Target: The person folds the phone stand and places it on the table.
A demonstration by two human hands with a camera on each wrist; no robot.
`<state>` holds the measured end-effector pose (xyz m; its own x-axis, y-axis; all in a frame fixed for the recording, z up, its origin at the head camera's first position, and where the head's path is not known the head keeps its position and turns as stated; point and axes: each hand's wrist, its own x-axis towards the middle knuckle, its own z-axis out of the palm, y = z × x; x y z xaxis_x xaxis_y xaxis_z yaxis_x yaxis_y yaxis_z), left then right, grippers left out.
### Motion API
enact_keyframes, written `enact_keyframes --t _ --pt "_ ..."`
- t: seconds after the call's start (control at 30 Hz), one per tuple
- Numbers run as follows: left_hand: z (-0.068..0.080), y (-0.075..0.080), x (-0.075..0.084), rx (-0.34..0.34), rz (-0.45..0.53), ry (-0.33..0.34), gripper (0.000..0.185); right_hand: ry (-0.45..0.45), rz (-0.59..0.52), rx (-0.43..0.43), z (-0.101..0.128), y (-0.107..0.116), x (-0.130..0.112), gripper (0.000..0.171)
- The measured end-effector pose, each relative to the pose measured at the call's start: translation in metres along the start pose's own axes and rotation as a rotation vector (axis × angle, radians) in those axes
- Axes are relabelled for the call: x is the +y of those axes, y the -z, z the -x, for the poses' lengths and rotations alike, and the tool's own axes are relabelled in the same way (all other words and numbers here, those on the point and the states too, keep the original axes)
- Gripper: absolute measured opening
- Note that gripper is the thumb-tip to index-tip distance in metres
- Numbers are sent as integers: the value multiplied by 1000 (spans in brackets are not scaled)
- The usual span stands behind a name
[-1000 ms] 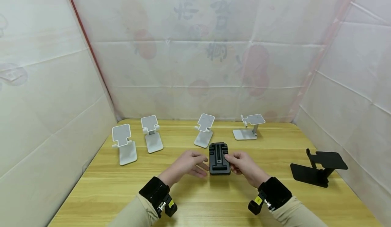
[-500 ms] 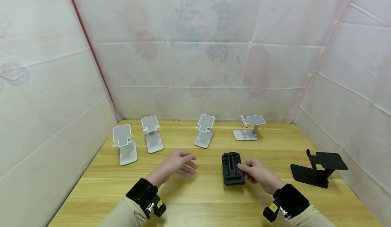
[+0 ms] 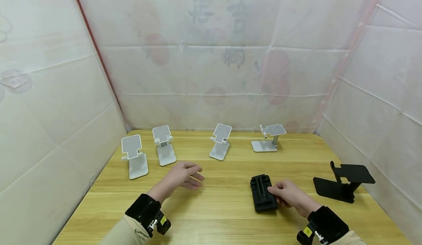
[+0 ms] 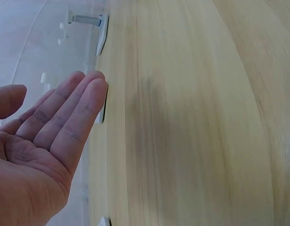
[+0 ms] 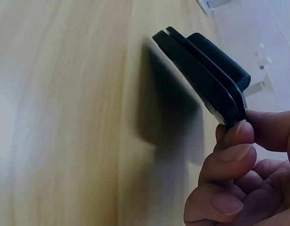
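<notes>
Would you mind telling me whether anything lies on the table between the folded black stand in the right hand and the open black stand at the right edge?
Nothing visible does. The folded black stand, gripped by the right hand, is separated from the open black stand only by bare table.

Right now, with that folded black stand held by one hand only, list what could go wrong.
1. The right hand pinches the folded black stand only at one edge, apparently lifted off the table in the right wrist view; a thin grip may let it slip.
2. The open black stand sits close on the right; moving further could knock it.
3. The left hand hovers open, giving no support.
</notes>
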<state>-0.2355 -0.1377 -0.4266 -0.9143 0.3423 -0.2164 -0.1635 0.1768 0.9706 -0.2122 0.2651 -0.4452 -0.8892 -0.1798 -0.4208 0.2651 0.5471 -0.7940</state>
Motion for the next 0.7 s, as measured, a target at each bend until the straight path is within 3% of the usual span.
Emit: enact_keyframes --t 0.27,0.43,0.53,0.7 --pt "7 16 -1 77 -43 -6 43 -34 37 33 3 8 8 36" --pt "11 26 -3 148 -138 -23 45 -38 81 44 3 11 13 37" --pt "14 31 -5 190 -256 -40 41 -49 105 63 4 13 13 36" --pt "13 37 -11 239 -592 -100 32 -68 132 77 7 15 15 38"
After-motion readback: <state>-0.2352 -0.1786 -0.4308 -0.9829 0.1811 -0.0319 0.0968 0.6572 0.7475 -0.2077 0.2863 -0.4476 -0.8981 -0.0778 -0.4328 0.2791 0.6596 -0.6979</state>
